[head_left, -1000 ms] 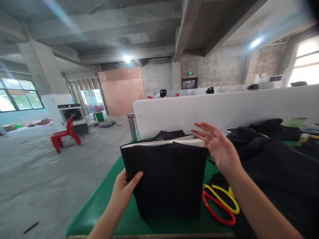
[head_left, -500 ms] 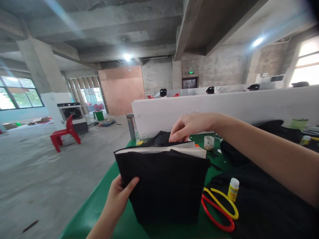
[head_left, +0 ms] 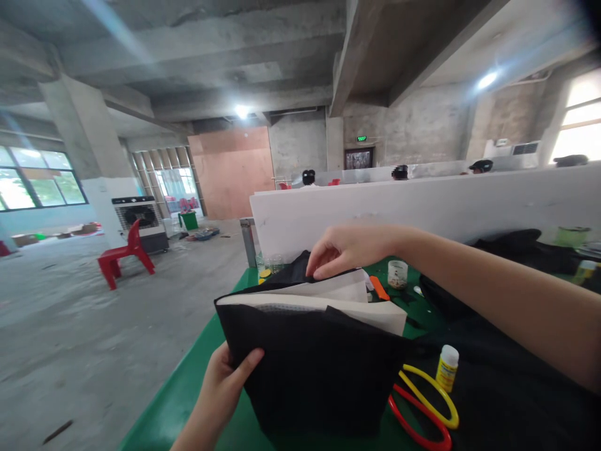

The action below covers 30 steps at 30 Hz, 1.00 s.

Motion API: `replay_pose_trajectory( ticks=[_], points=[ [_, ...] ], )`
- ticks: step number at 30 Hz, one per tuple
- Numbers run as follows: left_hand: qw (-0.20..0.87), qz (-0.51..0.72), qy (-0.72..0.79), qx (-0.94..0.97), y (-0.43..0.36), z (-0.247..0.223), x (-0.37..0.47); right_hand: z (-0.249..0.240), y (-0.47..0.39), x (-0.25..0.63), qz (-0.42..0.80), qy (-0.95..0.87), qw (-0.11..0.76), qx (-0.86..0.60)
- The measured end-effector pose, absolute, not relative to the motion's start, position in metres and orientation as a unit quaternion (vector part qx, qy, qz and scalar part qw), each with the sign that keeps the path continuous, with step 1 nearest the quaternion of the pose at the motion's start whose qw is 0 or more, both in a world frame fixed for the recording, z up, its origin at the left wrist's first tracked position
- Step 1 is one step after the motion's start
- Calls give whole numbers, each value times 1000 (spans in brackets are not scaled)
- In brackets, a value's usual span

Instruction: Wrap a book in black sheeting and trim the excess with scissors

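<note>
A black fabric piece stands upright over the green table, with white sheets showing along its open top. My left hand grips its left side, thumb on the front face and the other fingers hidden behind. At the back top edge, my right hand pinches the black fabric between thumb and fingers. Scissors with red and yellow handles lie to the right, their blades hidden. Beside them stands a small yellow bottle with a white cap.
The green table also bears an orange tool, a clear jar and black cloth on the right. A white partition rises behind it. A red chair stands at the left; people's heads show beyond.
The top of the black fabric has opened wider, showing more of the white sheets. My right hand has moved slightly left and down with the back edge. The orange tool shows more.
</note>
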<state>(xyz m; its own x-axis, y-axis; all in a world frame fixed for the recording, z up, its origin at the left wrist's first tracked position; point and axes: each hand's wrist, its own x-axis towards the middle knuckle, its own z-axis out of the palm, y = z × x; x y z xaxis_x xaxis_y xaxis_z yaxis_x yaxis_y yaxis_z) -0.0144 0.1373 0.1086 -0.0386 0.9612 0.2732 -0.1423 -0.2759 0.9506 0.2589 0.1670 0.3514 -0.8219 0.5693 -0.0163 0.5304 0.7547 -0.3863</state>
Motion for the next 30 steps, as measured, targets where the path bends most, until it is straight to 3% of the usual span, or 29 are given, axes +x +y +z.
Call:
replay_pose_trajectory(
  ticks=[8, 14, 30],
  points=[
    [460, 606, 401, 510, 134, 110, -14, 345, 169, 261, 178, -942, 80, -274],
    [461, 609, 407, 501, 134, 109, -13, 345, 171, 262, 181, -941, 51, -281],
    [461, 602, 397, 518, 136, 110, -14, 330, 172, 242, 34, -965, 33, -257]
  ],
)
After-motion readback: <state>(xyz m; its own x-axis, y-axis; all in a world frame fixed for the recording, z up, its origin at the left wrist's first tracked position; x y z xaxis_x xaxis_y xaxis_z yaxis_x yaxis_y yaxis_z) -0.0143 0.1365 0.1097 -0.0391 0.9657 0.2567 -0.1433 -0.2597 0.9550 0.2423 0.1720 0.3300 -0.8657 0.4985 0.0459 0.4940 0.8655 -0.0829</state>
